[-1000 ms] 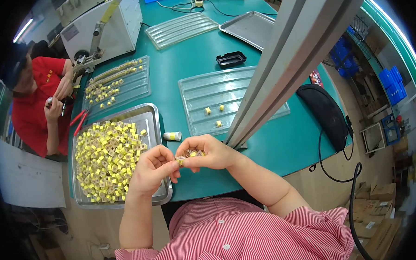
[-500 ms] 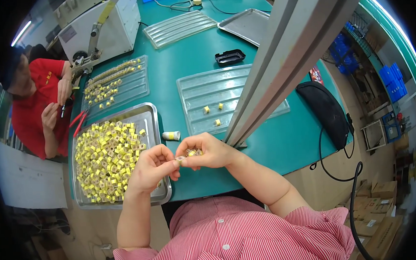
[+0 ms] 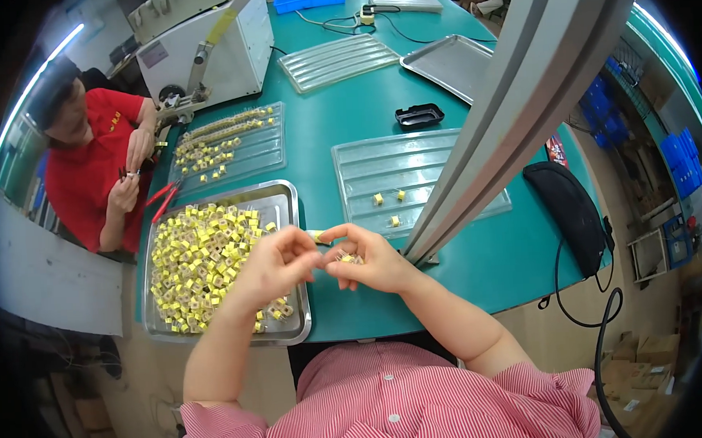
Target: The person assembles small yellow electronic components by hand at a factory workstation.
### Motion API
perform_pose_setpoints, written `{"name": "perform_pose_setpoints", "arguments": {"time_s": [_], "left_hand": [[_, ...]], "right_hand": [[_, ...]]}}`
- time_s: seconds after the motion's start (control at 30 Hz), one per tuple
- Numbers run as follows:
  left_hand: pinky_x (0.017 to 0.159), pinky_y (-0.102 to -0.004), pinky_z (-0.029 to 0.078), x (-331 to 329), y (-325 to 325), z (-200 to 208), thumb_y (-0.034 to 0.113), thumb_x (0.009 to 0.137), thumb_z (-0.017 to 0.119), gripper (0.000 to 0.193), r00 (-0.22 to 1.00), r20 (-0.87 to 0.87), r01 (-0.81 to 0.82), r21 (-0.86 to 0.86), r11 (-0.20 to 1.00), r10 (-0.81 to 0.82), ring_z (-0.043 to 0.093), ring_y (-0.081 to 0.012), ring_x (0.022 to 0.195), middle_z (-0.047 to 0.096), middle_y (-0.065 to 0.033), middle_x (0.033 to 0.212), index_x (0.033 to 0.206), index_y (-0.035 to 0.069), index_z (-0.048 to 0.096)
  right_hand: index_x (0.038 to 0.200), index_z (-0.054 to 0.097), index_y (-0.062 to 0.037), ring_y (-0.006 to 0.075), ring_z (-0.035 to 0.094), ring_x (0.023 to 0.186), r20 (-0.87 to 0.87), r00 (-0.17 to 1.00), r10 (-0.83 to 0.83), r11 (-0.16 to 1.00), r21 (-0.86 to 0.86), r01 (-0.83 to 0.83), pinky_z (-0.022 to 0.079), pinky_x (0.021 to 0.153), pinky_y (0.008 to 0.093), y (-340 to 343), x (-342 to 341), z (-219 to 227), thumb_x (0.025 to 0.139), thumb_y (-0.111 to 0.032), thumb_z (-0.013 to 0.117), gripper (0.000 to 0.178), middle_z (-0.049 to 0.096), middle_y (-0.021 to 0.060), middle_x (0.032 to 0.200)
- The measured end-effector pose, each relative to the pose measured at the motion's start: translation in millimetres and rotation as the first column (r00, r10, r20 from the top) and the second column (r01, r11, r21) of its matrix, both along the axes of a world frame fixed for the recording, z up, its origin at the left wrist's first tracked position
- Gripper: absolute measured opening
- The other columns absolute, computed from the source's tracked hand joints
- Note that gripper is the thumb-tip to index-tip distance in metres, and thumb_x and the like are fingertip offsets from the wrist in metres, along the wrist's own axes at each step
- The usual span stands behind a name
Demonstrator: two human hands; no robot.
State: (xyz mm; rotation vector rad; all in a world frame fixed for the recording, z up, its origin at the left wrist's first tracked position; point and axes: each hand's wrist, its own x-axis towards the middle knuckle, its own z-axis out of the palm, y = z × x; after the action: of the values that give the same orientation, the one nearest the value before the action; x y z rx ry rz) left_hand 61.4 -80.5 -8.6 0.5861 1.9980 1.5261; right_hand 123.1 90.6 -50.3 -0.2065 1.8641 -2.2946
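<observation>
My right hand is curled around small yellow-taped coils with thin metal pins; fingers hide part of them. My left hand has its thumb and fingertips pinched together close beside the right fingertips, and whatever sits in that pinch is hidden. Both hands are above the near table edge, just right of a metal tray heaped with yellow-taped coils. Behind the fingers, a small pale roll with a yellow band is partly covered.
A clear ribbed tray holding a few coils lies ahead, crossed by a metal post. Another ribbed tray carries coil rows near red-handled pliers. At left, a co-worker in a red shirt handles something small. A black case lies right.
The whole view has shifted, so the table appears farther right. A coil seen between both hands' fingertips earlier is now out of sight, and the left hand has turned more over the tray.
</observation>
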Motion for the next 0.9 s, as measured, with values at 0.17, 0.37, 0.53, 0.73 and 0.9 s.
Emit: {"name": "perform_pose_setpoints", "arguments": {"time_s": [0.17,0.37,0.53,0.73,0.9], "left_hand": [[0.045,-0.0221,0.043,-97.5,-21.7,-5.6,0.014,0.077,0.057,0.017,0.929,-0.332,-0.237,-0.197,0.951,0.163,0.054,-0.0097,0.053,0.056,-0.0054,0.064,0.081,-0.002,0.053],[0.043,-0.0284,0.043,-201.6,-42.1,-43.3,0.027,0.073,0.059,0.025,0.796,-0.51,-0.567,-0.438,0.697,0.327,0.058,-0.0137,0.053,0.059,-0.0115,0.063,0.073,0.001,0.057],[0.059,-0.0354,0.047,-227.0,-35.0,-54.9,0.03,0.071,0.058,0.029,0.79,-0.577,-0.587,-0.617,0.524,0.206,0.06,-0.0234,0.067,0.061,-0.015,0.069,0.077,0.001,0.06],[0.08,-0.0392,0.044,-218.8,-25.3,-45.2,0.03,0.068,0.061,0.039,0.758,-0.622,-0.652,-0.72,0.239,0.195,0.052,-0.03,0.098,0.056,-0.0159,0.104,0.099,0.006,0.057],[0.078,-0.0393,0.044,-201.5,-35.0,-27.1,0.034,0.066,0.065,0.042,0.668,-0.74,-0.739,-0.646,0.189,0.08,0.054,-0.03,0.094,0.057,-0.0167,0.101,0.094,0.004,0.058]], "right_hand": [[0.101,0.048,0.0002,0.0091,0.053,0.056,0.183,0.982,-0.046,0.98,-0.181,0.08,0.042,0.045,0.0195,2.3,-8.1,-12.4,0.081,-0.015,0.054,0.026,0.058,0.0104,0.087],[0.096,0.051,-0.0015,0.0081,0.052,0.056,0.244,0.968,0.066,0.973,-0.23,-0.009,0.041,0.044,0.0186,-7.5,-7.5,-25.8,0.082,-0.018,0.053,0.021,0.058,0.008,0.082],[0.095,0.052,-0.002,0.008,0.052,0.056,0.29,0.953,0.084,0.967,-0.253,-0.008,0.042,0.044,0.019,-5.7,-6.2,-23.5,0.083,-0.019,0.053,0.021,0.057,0.0072,0.081],[0.097,0.048,-0.001,0.0108,0.054,0.059,0.362,0.931,0.04,0.919,-0.379,0.108,0.045,0.047,0.0214,-0.2,-9.6,-28.4,0.083,-0.03,0.051,0.033,0.056,0.0087,0.085],[0.103,0.043,-0.0011,0.0174,0.056,0.074,0.389,0.918,0.078,0.769,-0.609,0.193,0.049,0.058,0.0288,-1.6,-19.7,-33.1,0.085,-0.04,0.041,0.043,0.053,0.0121,0.093]]}}
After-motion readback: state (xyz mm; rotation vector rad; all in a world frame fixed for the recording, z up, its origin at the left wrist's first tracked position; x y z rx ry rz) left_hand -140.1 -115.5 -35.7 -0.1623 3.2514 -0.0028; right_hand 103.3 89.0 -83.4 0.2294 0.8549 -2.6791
